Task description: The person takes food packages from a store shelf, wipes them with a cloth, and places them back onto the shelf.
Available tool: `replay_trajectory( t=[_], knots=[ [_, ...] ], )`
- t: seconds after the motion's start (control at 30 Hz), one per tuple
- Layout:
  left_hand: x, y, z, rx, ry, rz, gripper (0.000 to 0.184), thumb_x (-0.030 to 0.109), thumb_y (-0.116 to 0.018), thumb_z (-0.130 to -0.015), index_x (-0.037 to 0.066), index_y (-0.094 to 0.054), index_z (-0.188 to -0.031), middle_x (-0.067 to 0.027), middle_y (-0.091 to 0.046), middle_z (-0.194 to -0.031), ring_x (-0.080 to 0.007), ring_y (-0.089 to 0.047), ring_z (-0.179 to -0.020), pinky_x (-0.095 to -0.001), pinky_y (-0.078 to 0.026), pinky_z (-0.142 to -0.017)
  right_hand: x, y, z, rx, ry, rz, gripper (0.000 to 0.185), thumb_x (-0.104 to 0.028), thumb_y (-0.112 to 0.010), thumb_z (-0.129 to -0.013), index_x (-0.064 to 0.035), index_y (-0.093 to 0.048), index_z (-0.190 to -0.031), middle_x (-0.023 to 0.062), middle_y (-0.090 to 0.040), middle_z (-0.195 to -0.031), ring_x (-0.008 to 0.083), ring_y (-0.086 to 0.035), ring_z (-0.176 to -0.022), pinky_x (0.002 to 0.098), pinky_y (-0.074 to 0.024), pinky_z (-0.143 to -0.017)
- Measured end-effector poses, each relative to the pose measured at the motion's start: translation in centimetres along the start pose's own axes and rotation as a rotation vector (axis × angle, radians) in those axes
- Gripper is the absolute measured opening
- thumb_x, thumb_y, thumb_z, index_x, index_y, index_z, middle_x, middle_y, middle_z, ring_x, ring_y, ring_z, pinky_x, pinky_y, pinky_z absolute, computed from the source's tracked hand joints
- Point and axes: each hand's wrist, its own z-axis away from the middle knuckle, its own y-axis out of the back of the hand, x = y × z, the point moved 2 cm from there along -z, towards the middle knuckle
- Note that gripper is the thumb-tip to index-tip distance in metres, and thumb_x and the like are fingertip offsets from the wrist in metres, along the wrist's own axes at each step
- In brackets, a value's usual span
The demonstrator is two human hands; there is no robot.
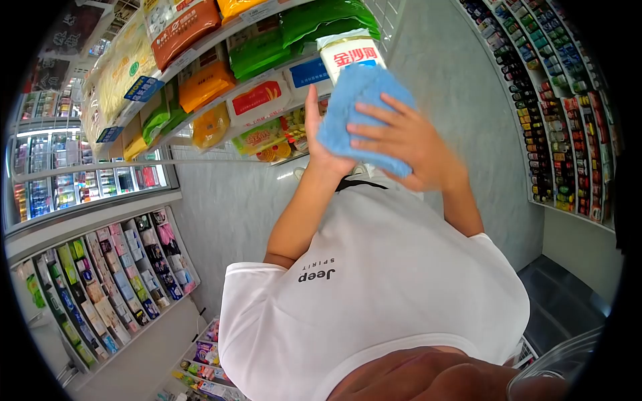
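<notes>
A white package (344,55) with red characters stands up behind a folded light-blue cloth (364,93). My left hand (326,144) is at the package's lower left side, one digit pointing up, the others hidden behind the package and cloth; it appears to support the package. My right hand (404,140) lies over the cloth, its fingers bent across the front and pressing it against the package. The right wrist is slightly blurred.
Shelves with bagged food (257,53) stand at the upper left, close to my left hand. Bottle shelves (562,107) curve along the right. A rack of small packets (107,287) stands at the lower left. Grey floor (441,73) shows between the shelves.
</notes>
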Motion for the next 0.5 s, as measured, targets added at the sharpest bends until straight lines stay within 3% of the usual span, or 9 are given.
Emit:
replay_trajectory(
  t=[0.1, 0.23, 0.4, 0.5],
  knots=[
    [0.2, -0.4, -0.7, 0.051, -0.007, -0.145, 0.074, 0.064, -0.037, -0.094, 0.005, -0.048, -0.137, -0.0169, -0.056, -0.133, -0.0321, -0.059, -0.117, -0.0449, -0.045, -0.103, -1.6, 0.1, 1.5, -0.095, 0.036, -0.006, 0.038, -0.017, -0.063, -0.081, -0.0103, -0.067, -0.118, 0.0043, -0.060, -0.133, 0.0294, -0.046, -0.135, 0.0512, -0.0302, -0.114],
    [-0.7, -0.9, -1.4, 0.115, -0.178, -0.452, 0.070, 0.059, -0.033, -0.099, 0.005, -0.042, -0.141, -0.0172, -0.056, -0.133, -0.0317, -0.059, -0.117, -0.0440, -0.046, -0.104, -1.6, -0.5, 2.8, -0.002, -0.072, -0.041, 0.042, -0.016, -0.065, -0.079, -0.0103, -0.066, -0.120, 0.0050, -0.058, -0.136, 0.0293, -0.045, -0.136, 0.0501, -0.0299, -0.115],
    [-1.3, 0.1, -1.2, 0.056, -0.084, -0.297, 0.074, 0.064, -0.028, -0.099, 0.006, -0.039, -0.144, -0.0175, -0.054, -0.136, -0.0316, -0.057, -0.121, -0.0438, -0.045, -0.105, -0.7, -1.4, 2.0, 0.225, -0.249, 0.028, 0.045, -0.015, -0.066, -0.078, -0.0119, -0.065, -0.123, 0.0052, -0.056, -0.139, 0.0290, -0.044, -0.137, 0.0499, -0.0297, -0.114],
    [-1.2, 0.1, -1.1, 0.032, -0.075, -0.291, 0.077, 0.065, -0.026, -0.098, 0.006, -0.039, -0.145, -0.0171, -0.054, -0.135, -0.0320, -0.057, -0.121, -0.0451, -0.045, -0.105, -1.3, -1.2, 1.7, 0.151, -0.179, 0.077, 0.044, -0.014, -0.066, -0.079, -0.0121, -0.065, -0.123, 0.0052, -0.057, -0.138, 0.0299, -0.043, -0.137, 0.0495, -0.0293, -0.115]
  ],
)
